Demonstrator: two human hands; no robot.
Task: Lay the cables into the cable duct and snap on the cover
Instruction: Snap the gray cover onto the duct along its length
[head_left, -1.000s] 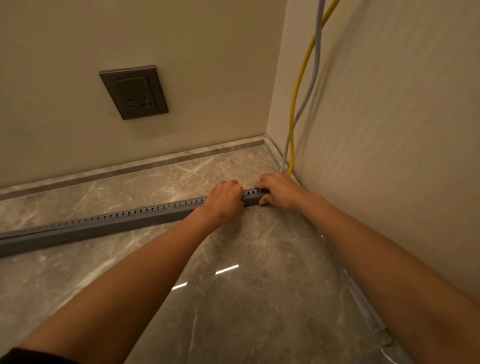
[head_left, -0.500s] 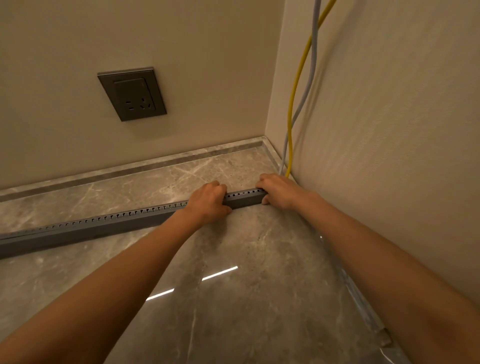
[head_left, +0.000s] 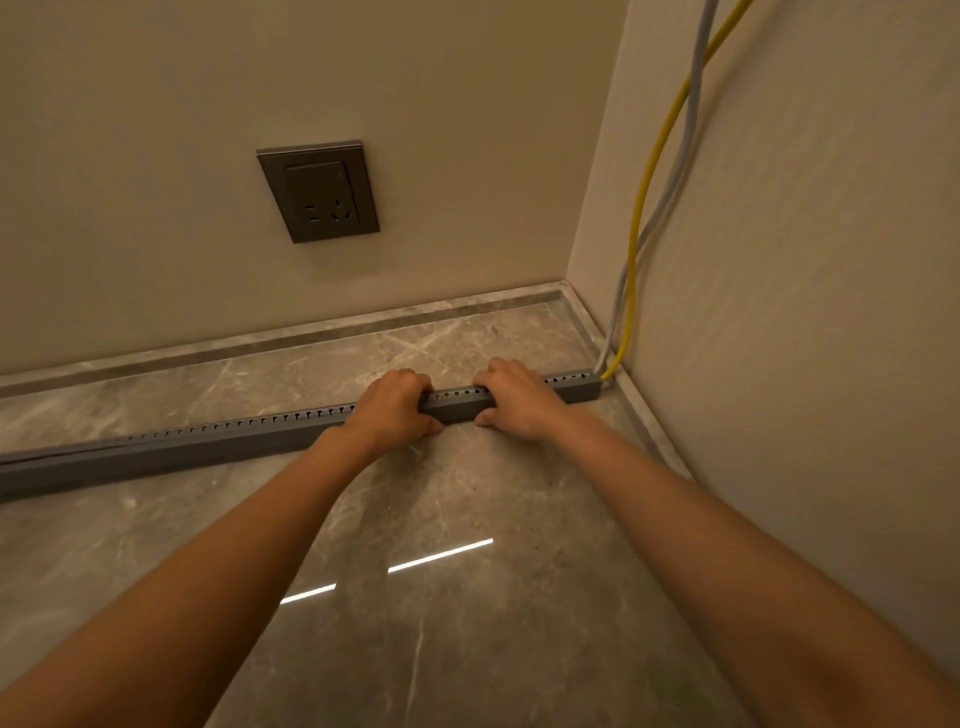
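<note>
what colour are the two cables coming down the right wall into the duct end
One yellow cable and one light grey cable, clearest in the head view.

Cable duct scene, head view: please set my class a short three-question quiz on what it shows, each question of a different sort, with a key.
1. True or false: both hands rest on the cable duct.
2. Which cable colours enter the duct's end at the corner? A) red and black B) yellow and grey C) green and white
3. Fill in: the wall socket is mounted on the wall ____ the duct.

Key
1. True: the left hand and right hand grip it side by side.
2. B: the yellow cable and grey cable.
3. behind (above also accepted)
</note>
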